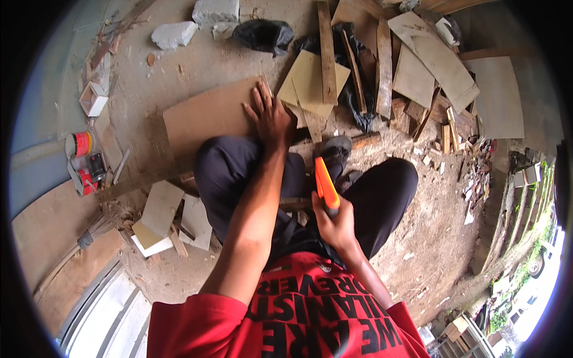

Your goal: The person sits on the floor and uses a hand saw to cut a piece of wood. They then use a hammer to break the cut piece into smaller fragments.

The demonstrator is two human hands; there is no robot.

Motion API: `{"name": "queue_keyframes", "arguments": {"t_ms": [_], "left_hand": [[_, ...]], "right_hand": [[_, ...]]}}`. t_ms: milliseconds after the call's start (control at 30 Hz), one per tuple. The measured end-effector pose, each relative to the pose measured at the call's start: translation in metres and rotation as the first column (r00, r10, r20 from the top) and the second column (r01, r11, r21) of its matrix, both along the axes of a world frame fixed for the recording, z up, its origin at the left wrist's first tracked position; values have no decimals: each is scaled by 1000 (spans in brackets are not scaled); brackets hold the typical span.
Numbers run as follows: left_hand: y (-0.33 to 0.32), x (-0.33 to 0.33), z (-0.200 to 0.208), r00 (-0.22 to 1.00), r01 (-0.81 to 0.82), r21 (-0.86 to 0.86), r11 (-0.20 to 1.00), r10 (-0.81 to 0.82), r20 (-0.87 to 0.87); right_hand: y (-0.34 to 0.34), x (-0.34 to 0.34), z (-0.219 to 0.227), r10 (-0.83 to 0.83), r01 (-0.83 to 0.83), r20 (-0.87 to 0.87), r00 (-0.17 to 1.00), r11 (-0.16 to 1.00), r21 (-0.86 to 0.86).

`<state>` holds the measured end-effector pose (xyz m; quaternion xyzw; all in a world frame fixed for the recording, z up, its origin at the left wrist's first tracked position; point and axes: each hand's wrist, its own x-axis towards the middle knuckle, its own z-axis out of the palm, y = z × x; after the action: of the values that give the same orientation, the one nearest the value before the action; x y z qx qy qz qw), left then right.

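My left hand lies flat with fingers spread on the right end of a brown board. My left knee covers part of the board's near edge. In front of my body, between my legs, my right hand is closed around an orange tool with a dark part at the grip. Its orange part points up and away from me, and its exact kind cannot be made out. A pale yellowish board lies just beyond my left hand, with a narrow wooden strip across it.
Wood offcuts and panels are heaped at the far right. White blocks and a black plastic bag lie at the back. Red-labelled cans stand at the left, near pale board scraps. Debris litters the dirt floor at right.
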<state>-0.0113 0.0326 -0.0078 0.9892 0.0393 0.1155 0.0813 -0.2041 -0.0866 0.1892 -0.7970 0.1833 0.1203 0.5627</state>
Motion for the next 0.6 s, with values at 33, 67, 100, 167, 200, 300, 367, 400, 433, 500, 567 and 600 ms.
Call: {"name": "queue_keyframes", "arguments": {"t_ms": [33, 67, 100, 167, 200, 300, 367, 400, 433, 500, 567, 600], "left_hand": [[-2, 1, -7, 998, 1, 30, 1000, -3, 67], [-7, 1, 0, 1000, -24, -83, 996, 24, -3], [-7, 1, 5, 1000, -23, -78, 997, 22, -13], [-8, 1, 7, 1000, -11, -55, 998, 9, -29], [-7, 0, 6, 1000, -7, -59, 998, 6, -25], [-3, -9, 2, 997, 19, -56, 998, -23, -69], [-9, -6, 23, 986, 46, -74, 996, -58, -157], [-8, -6, 24, 981, 61, -52, 997, -69, -180], [-7, -8, 23, 978, 57, -55, 997, -66, -197], [-6, 0, 24, 976, 50, -62, 997, -62, -210], [-5, -3, 22, 980, 19, -43, 999, -27, -196], [-5, -4, 21, 980, 7, -48, 999, -16, -198]], "right_hand": [[-5, -19, 15, 0, -1, 30, 1000, 1000, 15], [-14, -39, 32, -2, 4, -40, 999, 999, 39], [-21, -54, 48, 1, 7, -114, 993, 998, 66], [-23, -55, 76, -19, 21, -210, 978, 1000, 9], [-26, -53, 75, 0, 6, -246, 969, 1000, 26], [-12, 9, 9, 21, -19, 74, 997, 999, -26], [-5, 60, -41, -28, 30, 23, 999, 996, -85], [2, 89, -53, -43, 50, 63, 997, 992, -118], [10, 105, -61, -54, 68, 98, 994, 987, -144], [14, 103, -75, -22, 61, 239, 971, 986, -158], [11, 79, -65, 8, 17, 196, 981, 992, -126], [9, 61, -53, 22, -3, 185, 982, 995, -102]]}}
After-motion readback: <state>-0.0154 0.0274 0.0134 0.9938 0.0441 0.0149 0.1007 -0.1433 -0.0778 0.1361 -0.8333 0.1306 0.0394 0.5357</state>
